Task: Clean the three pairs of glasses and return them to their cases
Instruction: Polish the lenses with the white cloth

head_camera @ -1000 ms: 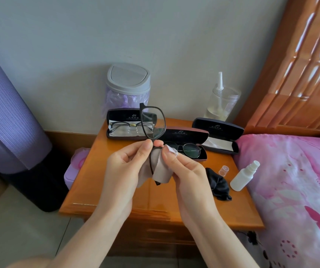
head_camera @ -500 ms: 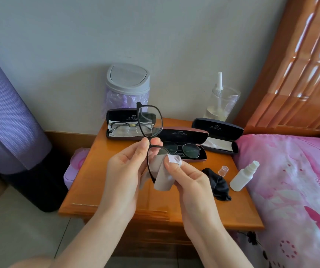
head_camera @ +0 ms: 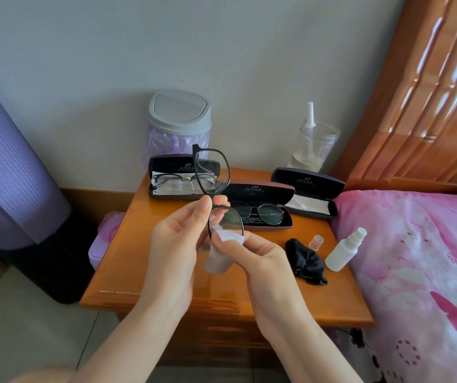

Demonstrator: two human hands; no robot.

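My left hand (head_camera: 176, 241) pinches the bridge of black-framed glasses (head_camera: 212, 172), held upright above the nightstand (head_camera: 138, 261). A pale cleaning cloth (head_camera: 221, 252) is pinched in my right hand (head_camera: 257, 258) against the edge of the lower lens. Three open cases stand at the back. The left case (head_camera: 166, 165) holds thin-framed glasses (head_camera: 172, 181). The middle case (head_camera: 263, 190) holds round dark glasses (head_camera: 260, 214). The right case (head_camera: 308, 186) holds only a white cloth.
A black cloth (head_camera: 306, 261), a small clear cap (head_camera: 316, 241) and a white spray bottle (head_camera: 346, 252) lie at the nightstand's right side. A grey-lidded bin (head_camera: 179, 120) and a clear jar (head_camera: 314, 147) stand at the back. A pink bed (head_camera: 415, 258) borders the right.
My right hand has slid the cloth down off the lower lens, which now shows bare. The glasses have shifted slightly left.
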